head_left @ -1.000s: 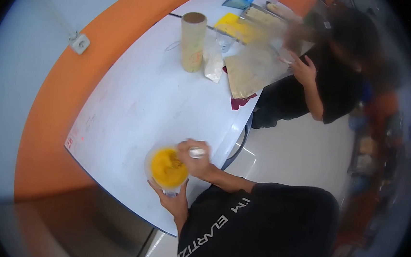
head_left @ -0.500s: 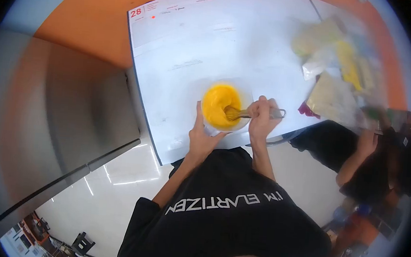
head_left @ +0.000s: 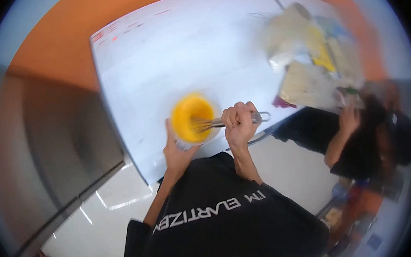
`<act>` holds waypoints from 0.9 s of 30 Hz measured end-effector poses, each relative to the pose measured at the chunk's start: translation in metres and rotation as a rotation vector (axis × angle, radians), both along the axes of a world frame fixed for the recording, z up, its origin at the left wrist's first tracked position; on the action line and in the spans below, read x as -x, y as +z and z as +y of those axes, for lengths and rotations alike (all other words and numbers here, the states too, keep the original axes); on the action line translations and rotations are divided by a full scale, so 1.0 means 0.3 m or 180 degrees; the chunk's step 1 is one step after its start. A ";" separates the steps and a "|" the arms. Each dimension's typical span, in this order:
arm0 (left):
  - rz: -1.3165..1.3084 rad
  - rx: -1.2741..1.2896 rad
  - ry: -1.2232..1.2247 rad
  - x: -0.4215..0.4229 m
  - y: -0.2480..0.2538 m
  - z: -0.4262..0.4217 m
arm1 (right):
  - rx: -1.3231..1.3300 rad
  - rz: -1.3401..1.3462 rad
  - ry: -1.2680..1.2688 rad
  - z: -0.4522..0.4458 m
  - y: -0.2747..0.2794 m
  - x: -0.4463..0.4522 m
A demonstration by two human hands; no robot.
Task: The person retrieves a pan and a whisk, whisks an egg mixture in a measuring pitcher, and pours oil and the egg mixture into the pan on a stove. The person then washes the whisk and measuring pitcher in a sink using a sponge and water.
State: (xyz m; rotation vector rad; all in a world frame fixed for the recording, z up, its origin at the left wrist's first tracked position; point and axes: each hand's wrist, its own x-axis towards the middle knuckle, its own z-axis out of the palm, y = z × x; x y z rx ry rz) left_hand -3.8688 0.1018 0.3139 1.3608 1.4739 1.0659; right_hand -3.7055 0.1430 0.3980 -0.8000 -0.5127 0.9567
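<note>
A clear bowl (head_left: pixel 184 145) of bright yellow liquid (head_left: pixel 191 104) stands on the white table near its front edge. My left hand (head_left: pixel 176 154) grips the bowl's near-left side, the thumb spread along the near side. In my right hand (head_left: pixel 240 123), a metal whisk (head_left: pixel 218 122) is held by its handle in a closed fist. The whisk's wires dip into the yellow liquid, blurred by motion, and its looped end sticks out to the right of the fist.
Several plastic bags of pale and yellow contents (head_left: pixel 308 83) lie on the table's (head_left: pixel 147 75) right side. Another person's hand (head_left: pixel 348 119) is at a small packet beside them. A grey cabinet (head_left: pixel 61 127) stands at left; an orange wall (head_left: pixel 66 54) runs behind.
The view has turned, so the table and bags appear further left. The whisk has shifted within the liquid, with more of its wires showing. Both hands keep their holds.
</note>
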 end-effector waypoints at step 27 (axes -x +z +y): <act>-0.0165 0.0502 0.0032 -0.046 0.074 -0.076 | 0.0908 -0.1024 -0.0207 -0.007 -0.066 0.030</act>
